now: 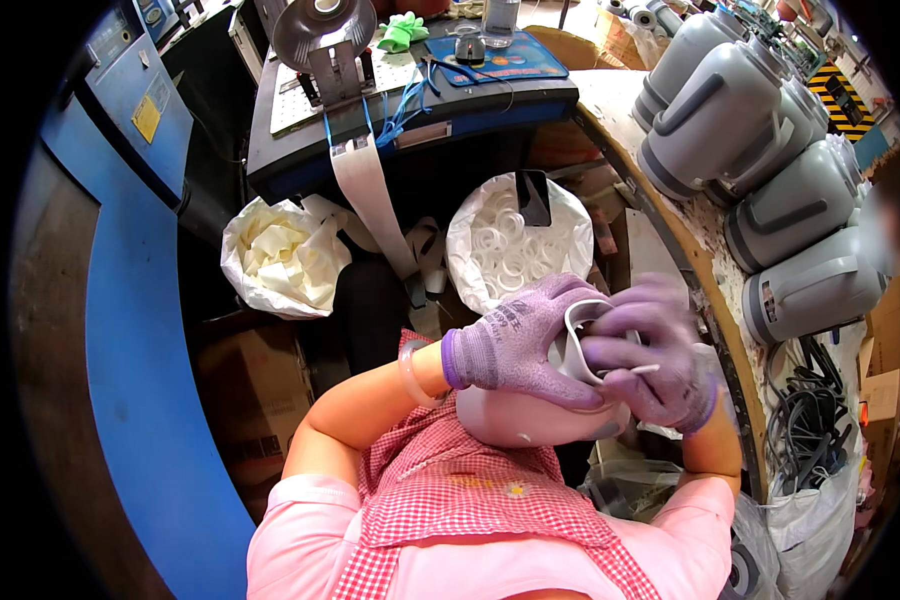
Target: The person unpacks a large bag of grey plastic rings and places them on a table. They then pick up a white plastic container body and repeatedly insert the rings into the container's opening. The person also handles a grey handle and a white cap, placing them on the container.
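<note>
A pale grey jug body (515,420) lies tilted across my lap, its mouth (574,335) pointing up and to the right. My left hand (535,340), in a purple knit glove, is wrapped round the neck just below the rim. At the opening, my gloved right hand (655,350) is blurred by motion, its fingers curled over and into the mouth. A thin whitish tip (645,369) sticks out by those fingers; what piece it belongs to is hidden. In front of my hands stands a white bag (460,245) filled with translucent white rings (510,245).
A phone (533,198) rests on the ring bag. Left of it, another white bag (240,270) holds cream-coloured scraps. A label strip (365,190) hangs from the dark desk (270,150). Several grey jugs (715,115) line the curved bench (690,235) at right, with black straps (815,400) below.
</note>
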The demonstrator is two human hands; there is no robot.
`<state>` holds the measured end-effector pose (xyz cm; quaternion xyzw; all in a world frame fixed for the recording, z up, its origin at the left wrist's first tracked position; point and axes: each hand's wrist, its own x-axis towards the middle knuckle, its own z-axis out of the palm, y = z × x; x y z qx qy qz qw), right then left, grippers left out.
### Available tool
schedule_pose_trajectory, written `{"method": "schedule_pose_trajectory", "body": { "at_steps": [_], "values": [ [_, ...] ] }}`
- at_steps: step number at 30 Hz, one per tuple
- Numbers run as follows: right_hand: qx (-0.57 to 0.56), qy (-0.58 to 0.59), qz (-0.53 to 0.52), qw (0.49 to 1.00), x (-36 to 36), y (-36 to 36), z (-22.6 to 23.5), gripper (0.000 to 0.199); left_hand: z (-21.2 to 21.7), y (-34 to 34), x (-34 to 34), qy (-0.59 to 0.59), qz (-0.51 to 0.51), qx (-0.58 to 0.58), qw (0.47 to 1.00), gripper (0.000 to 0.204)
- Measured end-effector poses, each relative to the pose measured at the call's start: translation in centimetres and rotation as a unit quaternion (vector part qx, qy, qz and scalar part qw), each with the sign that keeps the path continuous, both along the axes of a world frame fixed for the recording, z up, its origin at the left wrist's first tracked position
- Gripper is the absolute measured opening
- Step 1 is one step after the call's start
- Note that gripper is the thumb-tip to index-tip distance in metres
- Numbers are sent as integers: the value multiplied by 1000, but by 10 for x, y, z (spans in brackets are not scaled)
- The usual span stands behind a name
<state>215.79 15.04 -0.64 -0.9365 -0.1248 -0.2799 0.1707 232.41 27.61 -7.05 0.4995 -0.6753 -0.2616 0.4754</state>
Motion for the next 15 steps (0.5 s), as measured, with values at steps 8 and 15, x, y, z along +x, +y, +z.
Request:
{"method": "schedule_pose_trajectory", "body": {
  "at_steps": [8, 15],
  "values": [
    [300, 191, 31, 934, 21, -45, 13, 19, 3, 22, 2, 6, 26, -48, 999, 76],
    [-200, -343, -52, 916, 46, -116, 74, 38, -9, 101, 74, 182, 252, -64, 948, 87]
  ]
}}
